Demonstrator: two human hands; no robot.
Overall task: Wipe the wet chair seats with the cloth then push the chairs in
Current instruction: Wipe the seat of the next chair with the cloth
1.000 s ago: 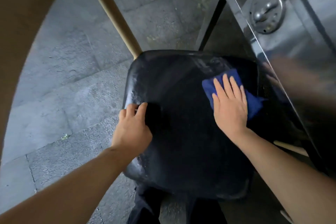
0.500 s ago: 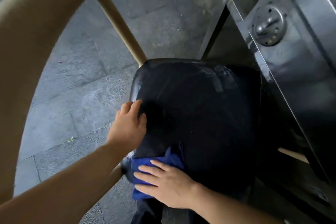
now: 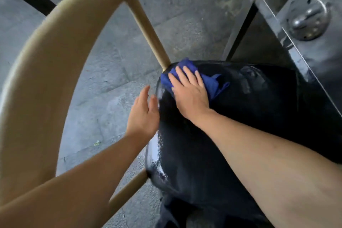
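A chair with a glossy black seat (image 3: 240,116) and a curved tan wooden back rail (image 3: 48,65) fills the view. A blue cloth (image 3: 212,84) lies on the seat's far left corner, beside the tan spindle (image 3: 149,33). My right hand (image 3: 188,94) presses flat on the cloth with fingers spread. My left hand (image 3: 144,114) hovers at the seat's left edge, fingers apart, holding nothing. Wet shine shows along the seat's left rim (image 3: 159,168).
A dark metal table (image 3: 314,57) with a round metal fitting (image 3: 307,18) stands to the right, its edge over the seat's right side. A black table leg (image 3: 242,24) drops behind the seat. Grey stone paving (image 3: 103,87) lies to the left.
My right hand swept the cloth from the seat's far right to its near left corner, then up to the far left corner. My left hand lifted off the seat's left edge.
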